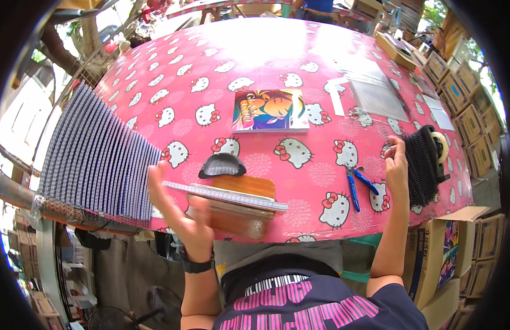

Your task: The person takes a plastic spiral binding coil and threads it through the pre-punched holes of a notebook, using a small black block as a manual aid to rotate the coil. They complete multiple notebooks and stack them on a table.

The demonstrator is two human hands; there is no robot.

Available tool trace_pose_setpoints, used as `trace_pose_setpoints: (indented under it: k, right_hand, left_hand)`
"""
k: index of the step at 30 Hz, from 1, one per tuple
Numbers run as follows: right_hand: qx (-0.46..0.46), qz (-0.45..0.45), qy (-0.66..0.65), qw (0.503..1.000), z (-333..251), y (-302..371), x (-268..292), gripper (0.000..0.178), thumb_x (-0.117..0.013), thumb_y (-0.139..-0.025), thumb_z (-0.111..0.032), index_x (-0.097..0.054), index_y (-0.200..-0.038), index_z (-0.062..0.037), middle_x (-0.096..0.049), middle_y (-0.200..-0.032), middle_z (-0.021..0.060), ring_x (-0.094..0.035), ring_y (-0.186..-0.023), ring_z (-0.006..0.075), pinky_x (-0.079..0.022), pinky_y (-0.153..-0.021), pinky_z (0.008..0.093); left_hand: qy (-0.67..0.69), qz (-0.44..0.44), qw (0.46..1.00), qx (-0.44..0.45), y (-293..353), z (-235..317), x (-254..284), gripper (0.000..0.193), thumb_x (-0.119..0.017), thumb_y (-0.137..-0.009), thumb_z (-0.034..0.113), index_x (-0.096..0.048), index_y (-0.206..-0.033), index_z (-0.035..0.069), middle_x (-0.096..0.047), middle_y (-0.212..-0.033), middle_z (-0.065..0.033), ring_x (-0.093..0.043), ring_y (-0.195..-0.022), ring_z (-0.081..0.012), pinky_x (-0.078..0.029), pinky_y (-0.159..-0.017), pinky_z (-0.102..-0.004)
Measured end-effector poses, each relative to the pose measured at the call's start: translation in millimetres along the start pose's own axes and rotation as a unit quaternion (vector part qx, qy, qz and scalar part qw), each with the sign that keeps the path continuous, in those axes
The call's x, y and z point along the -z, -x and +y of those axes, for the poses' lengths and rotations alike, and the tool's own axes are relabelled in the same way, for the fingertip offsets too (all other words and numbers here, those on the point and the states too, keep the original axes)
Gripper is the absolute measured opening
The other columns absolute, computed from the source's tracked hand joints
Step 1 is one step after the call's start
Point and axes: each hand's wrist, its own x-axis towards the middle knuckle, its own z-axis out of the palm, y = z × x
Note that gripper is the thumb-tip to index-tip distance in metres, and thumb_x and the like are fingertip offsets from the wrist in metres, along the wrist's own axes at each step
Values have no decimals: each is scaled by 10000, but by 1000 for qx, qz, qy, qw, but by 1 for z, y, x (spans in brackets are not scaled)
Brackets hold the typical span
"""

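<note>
a person's left hand was spread wide near a brown wooden block; the right hand, fingers curled (whether gripping anything, i could not tell), was just beside black binding coils on the pink cat-print tablecloth.

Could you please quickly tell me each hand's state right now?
Left hand: open, holding nothing visible.
Right hand: fingers curled beside the black plastic spiral coils; whether it holds one cannot be told.

Bright daylight; glare whitens far tabletop; edges bent.
</note>
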Motion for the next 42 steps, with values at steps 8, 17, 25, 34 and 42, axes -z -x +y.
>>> trace_pose_setpoints:
  k: [8, 17, 25, 34, 42]
  right_hand:
    - [31, -386, -262, 884, -132, 54, -14, 298, -500, -938, -47, -480, -1235, -34, -501, -829, 37, -469, -754, 97, -418, -682, 251]
    - [147, -360, -210, 897, -153, 68, -33, 241, -637, -842, -45, -630, -1082, -28, -580, -897, 81, -592, -788, 175, -481, -693, 290]
    - [216, -379, -209, 875, -156, 66, -36, 193, -608, -847, -12, -655, -1034, -26, -573, -855, 100, -590, -738, 226, -481, -663, 300]
    - [221, -412, -165, 869, -158, 65, -35, 312, -565, -811, 55, -602, -1110, -29, -572, -789, 111, -608, -745, 249, -488, -670, 335]
    - [262, -386, -193, 863, -163, 61, -36, 232, -574, -831, 41, -617, -1051, -21, -587, -821, 109, -599, -736, 253, -488, -669, 331]
  left_hand:
    - [-163, -287, 936, -124, 24, 47, -27, 570, -730, -699, 512, -604, -1113, 142, -565, -965, -26, -514, -1072, -231, 39, -1073, -600]
    - [-139, -193, 961, -143, 34, 47, -44, 362, -745, -681, 310, -640, -995, 164, -566, -933, -4, -533, -1042, -209, 27, -1076, -615]
    - [-135, -212, 958, -139, 35, 45, -41, 393, -686, -721, 341, -638, -1063, 155, -561, -947, 12, -517, -1089, -184, 17, -1055, -674]
    - [-142, -224, 955, -134, 32, 49, -35, 439, -744, -698, 326, -633, -1091, 168, -587, -979, -2, -533, -1048, -199, 23, -1077, -647]
    - [-146, -224, 954, -134, 32, 49, -36, 476, -741, -703, 335, -621, -1131, 167, -583, -983, -8, -531, -1038, -198, -5, -1075, -658]
